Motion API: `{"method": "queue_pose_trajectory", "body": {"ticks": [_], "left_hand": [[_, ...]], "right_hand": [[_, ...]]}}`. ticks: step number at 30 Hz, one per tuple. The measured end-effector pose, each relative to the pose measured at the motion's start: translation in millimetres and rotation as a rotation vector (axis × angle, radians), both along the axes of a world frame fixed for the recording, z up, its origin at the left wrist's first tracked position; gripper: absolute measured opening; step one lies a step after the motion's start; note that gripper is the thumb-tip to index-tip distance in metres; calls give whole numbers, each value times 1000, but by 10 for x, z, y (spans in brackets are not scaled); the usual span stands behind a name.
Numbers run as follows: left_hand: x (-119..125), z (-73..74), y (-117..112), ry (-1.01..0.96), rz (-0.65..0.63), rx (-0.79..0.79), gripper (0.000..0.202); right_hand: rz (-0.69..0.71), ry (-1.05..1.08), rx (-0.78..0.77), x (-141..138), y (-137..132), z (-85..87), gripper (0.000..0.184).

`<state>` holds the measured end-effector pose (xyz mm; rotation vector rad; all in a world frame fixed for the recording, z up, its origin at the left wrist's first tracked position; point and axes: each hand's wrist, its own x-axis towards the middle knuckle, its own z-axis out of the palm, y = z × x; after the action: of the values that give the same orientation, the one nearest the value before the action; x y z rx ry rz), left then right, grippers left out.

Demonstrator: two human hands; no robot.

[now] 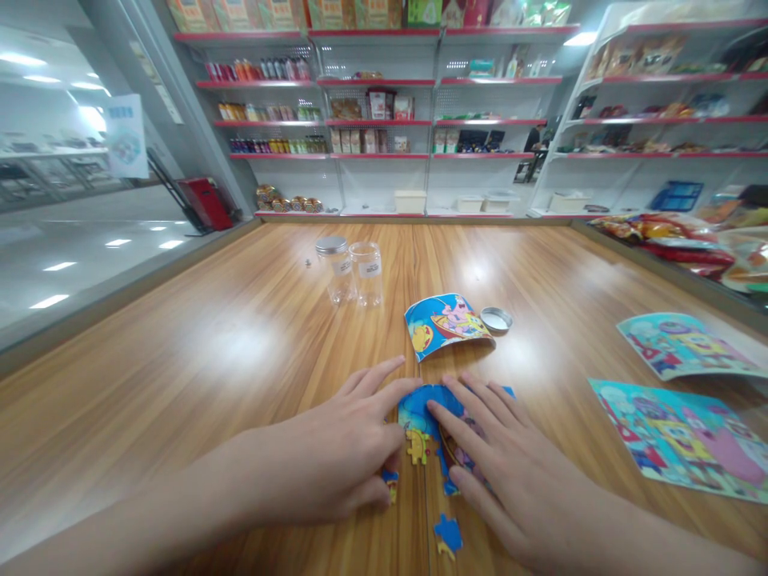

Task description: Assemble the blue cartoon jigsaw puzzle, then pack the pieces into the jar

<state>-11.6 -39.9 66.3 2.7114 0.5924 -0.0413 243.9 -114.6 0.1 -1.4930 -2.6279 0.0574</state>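
Note:
A partly joined jigsaw puzzle [420, 409], mostly blue with a yellow part, lies on the wooden table. My right hand [489, 456] rests flat across its right side with fingers spread, hiding much of the picture. At the puzzle's left edge is my left hand [366, 436], its upper fingers stretched out and the lower ones bent. A small puzzle piece [391, 485] shows beside the left thumb; whether the thumb touches it is unclear. Nearer to me lies a loose blue puzzle piece [448, 534]. Beyond the hands is a curled picture card [447, 324] with cartoon figures.
Two clear jars stand farther back: one lidded jar [336, 276] and one open jar [367, 276]. A metal lid [497, 320] lies beside the card. Two cartoon sheets, one flat sheet [684, 440] and one curled sheet [690, 344], lie right. Stocked shelves [378, 80] stand behind the table.

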Motion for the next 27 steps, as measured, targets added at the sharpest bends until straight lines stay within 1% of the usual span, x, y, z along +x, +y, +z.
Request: {"method": "queue_pose_trajectory", "body": {"ticks": [5,11,13,16,17,22,25,27], "left_hand": [[15,-22,36,35,21,2,21],[-23,-49,90,14,15,57,13],[-31,-44,103,23,20,72,18],[-16,-28,92,31,28,69,32],[-4,-23,81,31,28,64,33],[54,0,19,45,28,26,24],[53,-1,12,40,31,20,24],[38,-27,26,28,36,30,23]], "right_hand": [[-1,-1,-5,-1,8,6,60],[5,4,-4,-5,0,20,59],[5,10,1,-3,1,12,58],[7,19,14,2,4,-8,59],[6,21,16,4,4,-14,60],[6,9,9,8,-1,-23,61],[8,5,13,9,-3,-22,61],[10,6,16,9,-3,-20,60]]}}
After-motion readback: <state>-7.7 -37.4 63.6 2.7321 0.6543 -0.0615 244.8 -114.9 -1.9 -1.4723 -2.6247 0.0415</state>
